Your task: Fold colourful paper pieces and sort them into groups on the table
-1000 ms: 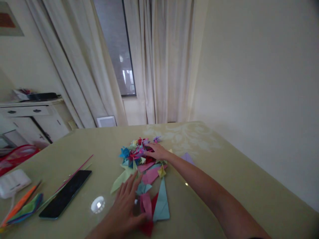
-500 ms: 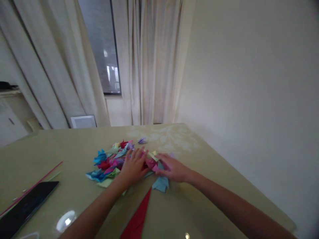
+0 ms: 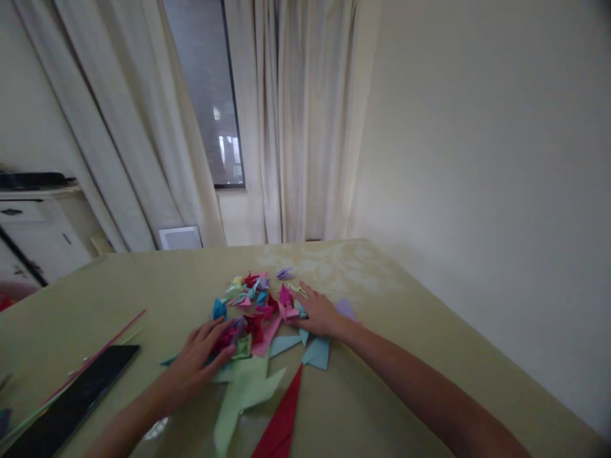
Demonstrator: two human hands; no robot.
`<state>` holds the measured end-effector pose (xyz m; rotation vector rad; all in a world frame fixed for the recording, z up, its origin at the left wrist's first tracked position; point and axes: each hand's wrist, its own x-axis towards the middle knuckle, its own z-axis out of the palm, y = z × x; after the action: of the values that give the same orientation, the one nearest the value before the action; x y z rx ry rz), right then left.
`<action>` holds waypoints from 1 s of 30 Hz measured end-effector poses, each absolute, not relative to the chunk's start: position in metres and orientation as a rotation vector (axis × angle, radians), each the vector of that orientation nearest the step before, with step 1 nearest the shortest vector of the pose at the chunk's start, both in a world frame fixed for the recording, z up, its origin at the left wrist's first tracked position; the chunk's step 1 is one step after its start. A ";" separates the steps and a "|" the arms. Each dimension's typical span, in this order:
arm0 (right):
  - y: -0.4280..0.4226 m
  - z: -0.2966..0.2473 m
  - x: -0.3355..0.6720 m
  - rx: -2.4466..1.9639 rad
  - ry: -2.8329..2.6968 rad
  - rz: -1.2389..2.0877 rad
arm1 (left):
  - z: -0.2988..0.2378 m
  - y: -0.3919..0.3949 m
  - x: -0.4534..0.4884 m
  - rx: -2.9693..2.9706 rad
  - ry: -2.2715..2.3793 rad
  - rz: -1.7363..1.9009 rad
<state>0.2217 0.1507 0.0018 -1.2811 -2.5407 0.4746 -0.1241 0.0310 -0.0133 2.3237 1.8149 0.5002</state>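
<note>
A heap of small folded coloured paper pieces lies in the middle of the yellow-green table. My left hand lies flat on the near left side of the heap, fingers stretched out over magenta and green pieces. My right hand rests on the heap's right side, fingers spread, touching pink and blue pieces. A pale green folded sheet and a red paper triangle lie in front of my left hand. Light blue pieces sit under my right wrist.
A black phone or tablet lies at the near left, with thin pink and green strips beside it. A lone lilac piece sits behind the heap. Curtains, a window and a white cabinet stand beyond the table; a wall runs along the right.
My left hand has slid back and to the left, off the middle of the heap to its near left side. The pieces are spread wider, and a pale green sheet now shows in front.
</note>
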 end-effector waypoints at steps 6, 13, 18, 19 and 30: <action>0.179 0.005 0.144 -1.131 -2.518 0.550 | -0.038 -0.044 -0.048 2.723 1.467 0.544; 0.165 0.043 0.161 -0.851 -2.524 1.029 | -0.017 -0.008 0.040 2.847 1.385 0.334; 0.124 0.044 0.240 -1.010 -2.309 0.849 | 0.005 0.068 0.051 2.876 1.438 0.323; 0.111 0.040 0.254 -1.064 -2.315 0.737 | 0.011 0.084 0.047 2.863 1.505 0.333; 0.101 0.001 0.276 -1.348 -2.609 0.405 | 0.022 0.170 -0.109 2.289 2.055 0.061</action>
<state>0.2755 0.1015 0.0014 -1.3479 -2.6089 0.4054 -0.1094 0.1699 0.0218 2.2885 2.0552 0.0613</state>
